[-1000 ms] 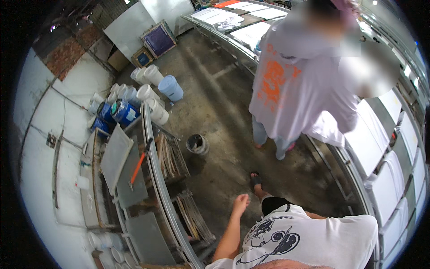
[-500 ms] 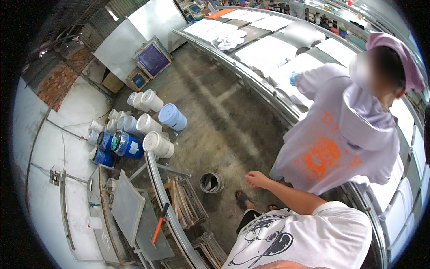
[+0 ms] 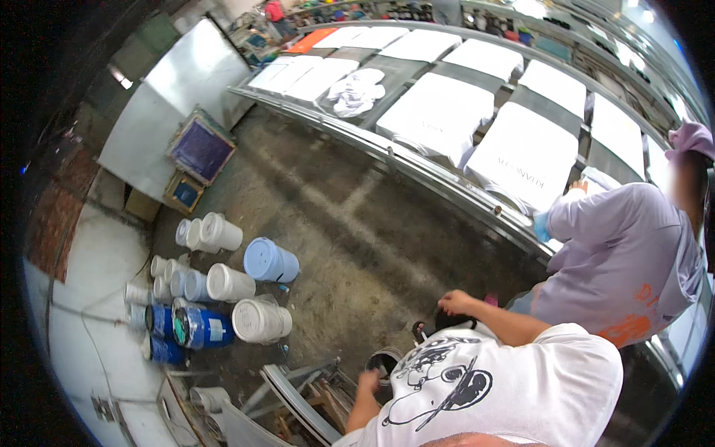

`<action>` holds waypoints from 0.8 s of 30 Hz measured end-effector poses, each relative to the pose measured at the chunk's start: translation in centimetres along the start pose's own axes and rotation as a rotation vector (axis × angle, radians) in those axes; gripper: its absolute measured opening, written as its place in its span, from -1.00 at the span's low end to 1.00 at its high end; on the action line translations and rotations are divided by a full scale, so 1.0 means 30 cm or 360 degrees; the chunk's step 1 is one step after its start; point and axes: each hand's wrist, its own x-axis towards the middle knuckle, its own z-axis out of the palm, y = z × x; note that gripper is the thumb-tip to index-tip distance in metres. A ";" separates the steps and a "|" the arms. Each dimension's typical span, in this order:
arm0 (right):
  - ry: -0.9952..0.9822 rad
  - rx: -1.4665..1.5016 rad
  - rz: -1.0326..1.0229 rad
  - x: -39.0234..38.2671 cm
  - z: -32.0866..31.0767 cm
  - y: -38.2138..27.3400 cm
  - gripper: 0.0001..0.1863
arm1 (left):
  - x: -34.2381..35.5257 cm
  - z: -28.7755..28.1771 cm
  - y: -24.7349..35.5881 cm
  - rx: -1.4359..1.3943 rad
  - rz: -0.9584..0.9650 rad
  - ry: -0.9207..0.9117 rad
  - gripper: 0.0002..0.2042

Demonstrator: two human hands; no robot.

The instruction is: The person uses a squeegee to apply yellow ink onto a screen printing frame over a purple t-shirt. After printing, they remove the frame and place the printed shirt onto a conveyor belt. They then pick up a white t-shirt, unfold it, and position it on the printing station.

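My right hand (image 3: 456, 302) hangs in front of my body, its fingers loosely bent and nothing visible in it. Lower and to the left, my left hand (image 3: 368, 383) is smeared by motion, so its fingers do not show clearly. A dark-stained bucket (image 3: 385, 359) on the floor lies just beyond the left hand in view and is partly hidden by my arm and shirt. Neither hand visibly holds anything.
A co-worker in a lilac hoodie (image 3: 596, 253) leans over a long table (image 3: 417, 71) bearing white shirt pieces. Lidded buckets (image 3: 231, 283) and blue drums (image 3: 201, 328) stand left. Framed screens (image 3: 201, 149) lean against panels. A metal rail (image 3: 298, 402) runs at the lower left.
My view has moved along the floor, with the buckets and table shifting in the picture. My left hand has come into sight. The co-worker now bends over the table.
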 end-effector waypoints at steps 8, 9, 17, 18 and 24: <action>0.0500 0.0717 0.0373 0.485 -0.213 -0.228 -0.68 | 0.783 -0.688 0.831 -0.1271 0.0172 0.0236 -0.77; 0.0497 0.0795 0.0405 0.589 -0.218 -0.307 -0.68 | 0.850 -0.711 0.878 -0.1198 0.0216 0.0187 -0.77; 0.0251 -0.0324 -0.0552 1.389 -0.386 -1.420 -0.60 | 1.129 -0.748 0.855 -0.0003 0.0104 -0.0197 -0.73; 0.0225 -0.0385 -0.0672 1.457 -0.405 -1.577 -0.60 | 1.163 -0.775 0.863 -0.0101 -0.0018 -0.0203 -0.72; 0.0203 -0.0382 -0.0982 1.771 -0.502 -2.240 -0.63 | 1.534 -0.989 0.988 -0.0372 -0.0251 -0.0207 -0.67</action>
